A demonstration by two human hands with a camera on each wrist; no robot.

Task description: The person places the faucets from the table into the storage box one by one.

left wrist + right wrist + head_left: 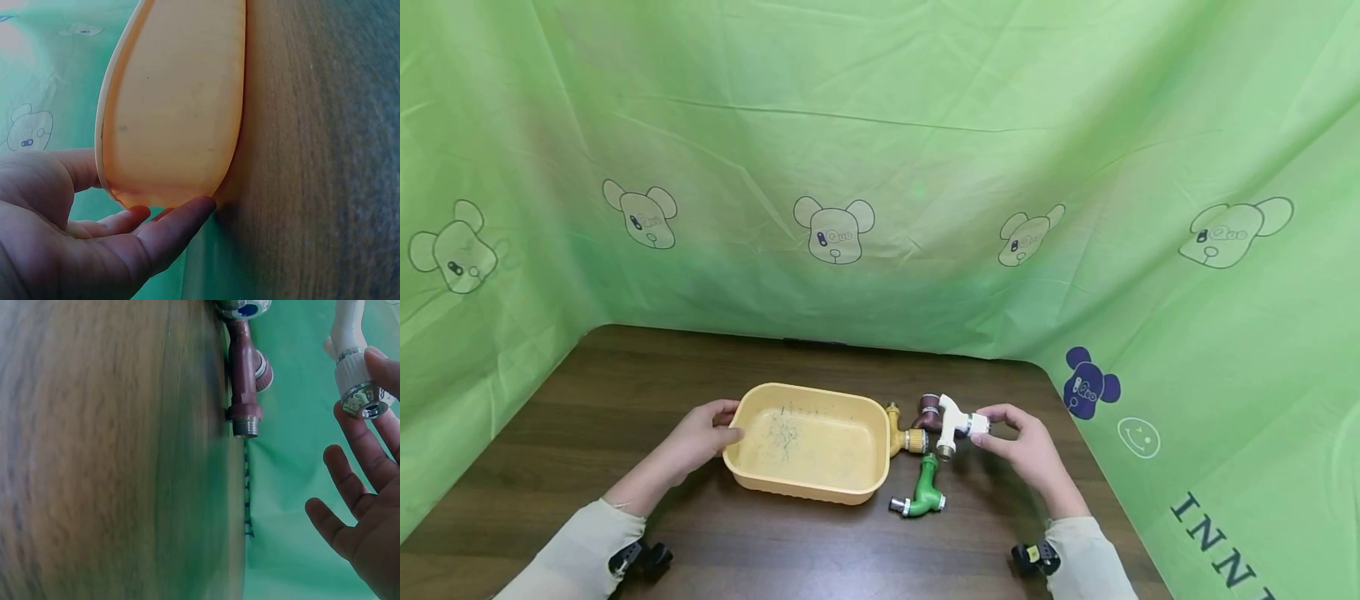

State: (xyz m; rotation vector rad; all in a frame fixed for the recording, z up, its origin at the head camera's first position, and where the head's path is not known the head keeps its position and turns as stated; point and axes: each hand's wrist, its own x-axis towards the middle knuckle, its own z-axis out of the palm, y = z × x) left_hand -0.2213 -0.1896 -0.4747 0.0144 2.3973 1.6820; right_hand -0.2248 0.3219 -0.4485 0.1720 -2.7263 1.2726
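A yellow plastic basin (808, 485) stands on the table. My left hand (706, 433) grips its left end, and in the left wrist view the thumb and fingers lie around the basin's end wall (175, 112). My right hand (1026, 446) pinches the ribbed handle of a white faucet (951, 421) between thumb and fingers. In the right wrist view this white faucet (349, 328) is held off the table, its other fingers spread. Near it lie a dark red faucet (929, 412), a green faucet (927, 487) and a yellow faucet (898, 437) beside the basin's right end.
The brown wooden table (760, 550) is enclosed at the back and sides by a green cloth (917, 167) printed with bear heads. Black wrist cameras (640, 557) are strapped to both forearms. Dark specks mark the basin's inside.
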